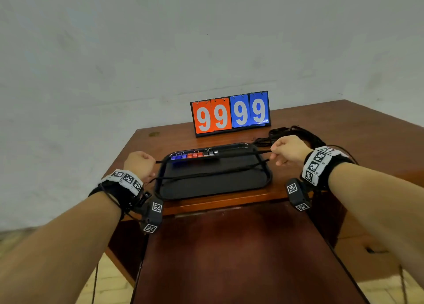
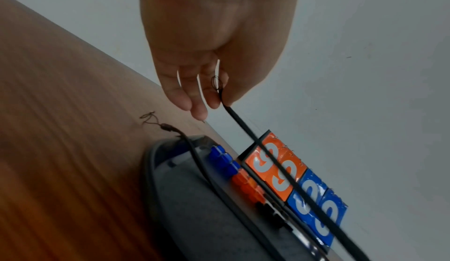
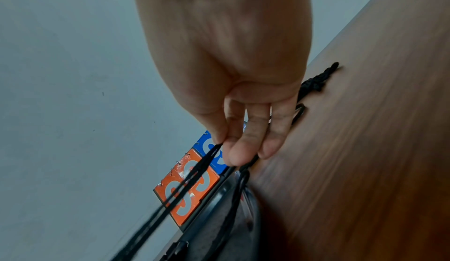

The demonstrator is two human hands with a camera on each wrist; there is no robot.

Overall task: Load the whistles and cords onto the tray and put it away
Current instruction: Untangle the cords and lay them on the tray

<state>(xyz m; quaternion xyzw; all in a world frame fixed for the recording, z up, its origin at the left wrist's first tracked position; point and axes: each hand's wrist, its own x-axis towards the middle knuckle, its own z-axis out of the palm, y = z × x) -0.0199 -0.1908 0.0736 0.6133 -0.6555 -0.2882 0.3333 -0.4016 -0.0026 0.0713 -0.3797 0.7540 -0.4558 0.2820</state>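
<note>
A plain pale grey-white wall (image 1: 160,51) fills the back, scuffed and speckled with small dark marks. Against it sits a reddish-brown wooden counter (image 1: 344,129), grain glossy under soft, even light. A flip scoreboard (image 1: 230,114) stands at the far edge, orange and blue cards all reading nine. Down below, light tiled floor (image 1: 107,278) shows at the left.

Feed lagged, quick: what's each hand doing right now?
Left hand: pinching one end of the black cord.
Right hand: pinching the cord's other end.
</note>
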